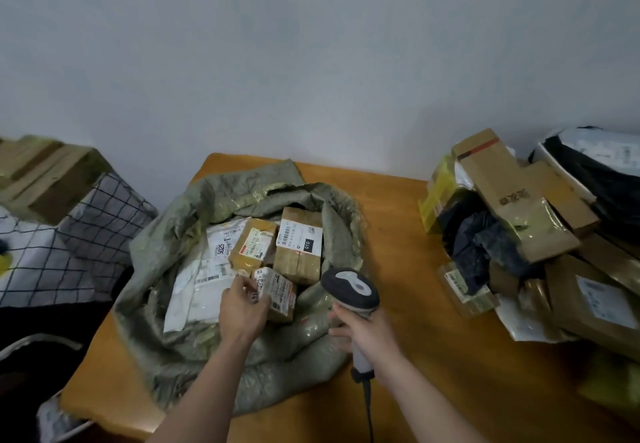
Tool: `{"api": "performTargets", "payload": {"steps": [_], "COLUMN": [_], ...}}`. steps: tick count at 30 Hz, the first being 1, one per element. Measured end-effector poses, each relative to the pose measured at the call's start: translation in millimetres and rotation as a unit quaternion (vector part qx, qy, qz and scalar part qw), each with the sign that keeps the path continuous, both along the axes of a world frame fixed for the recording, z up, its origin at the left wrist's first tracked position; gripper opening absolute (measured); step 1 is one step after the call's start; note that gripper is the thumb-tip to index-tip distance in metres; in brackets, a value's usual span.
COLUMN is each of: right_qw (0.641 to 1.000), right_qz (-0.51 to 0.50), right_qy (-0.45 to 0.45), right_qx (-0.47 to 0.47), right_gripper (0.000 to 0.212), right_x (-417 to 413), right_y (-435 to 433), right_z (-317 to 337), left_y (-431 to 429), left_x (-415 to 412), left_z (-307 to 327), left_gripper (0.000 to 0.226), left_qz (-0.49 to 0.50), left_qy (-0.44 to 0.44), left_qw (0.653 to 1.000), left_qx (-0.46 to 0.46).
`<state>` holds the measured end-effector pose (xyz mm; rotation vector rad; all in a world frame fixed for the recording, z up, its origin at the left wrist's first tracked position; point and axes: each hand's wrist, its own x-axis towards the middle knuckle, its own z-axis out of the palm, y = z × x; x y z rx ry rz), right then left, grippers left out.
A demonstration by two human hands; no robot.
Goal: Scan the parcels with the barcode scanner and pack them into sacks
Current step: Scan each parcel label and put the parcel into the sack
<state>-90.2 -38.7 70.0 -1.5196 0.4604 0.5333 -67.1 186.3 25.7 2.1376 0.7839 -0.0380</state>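
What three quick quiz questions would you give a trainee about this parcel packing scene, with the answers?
1. True or false: the right hand grips the barcode scanner.
2. Where is the small parcel that the left hand pinches? A) at the open sack B) on the floor C) inside a drawer.
3. Fill in: on the table, the pile of parcels lies to the ___ of the sack.
Key: 1 true; 2 A; 3 right.
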Motion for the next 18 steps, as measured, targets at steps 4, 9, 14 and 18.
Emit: {"api": "performTargets", "payload": {"steps": [4,9,14,18], "right_qw": [0.999,0.994,0.991,0.991], "right_qz": [0.029,0.048,0.046,0.049], "right_qy": [0.034,0.068,0.107,0.106], "right_qx": [0.017,0.067,0.069,0.057], "right_gripper": [0.030,0.037,0.042,0.033], "right_x": [21,47,65,72], "right_y": [18,44,66,72], "right_z": [-22,-44,-64,-78], "left_y": [14,46,68,66], "left_x": [2,15,22,28], "left_z": [-18,-26,-31,-32], "left_gripper": [0.022,0.031,0.030,0.027], "left_qz": [-0.027,-0.038,0.073,0.078], "left_qy": [0.017,0.011,-0.013,0.004], "left_qw": [0.996,0.986,0.979,0.982], "left_qx": [-0.082,-0.164,-0.188,-0.171]}}
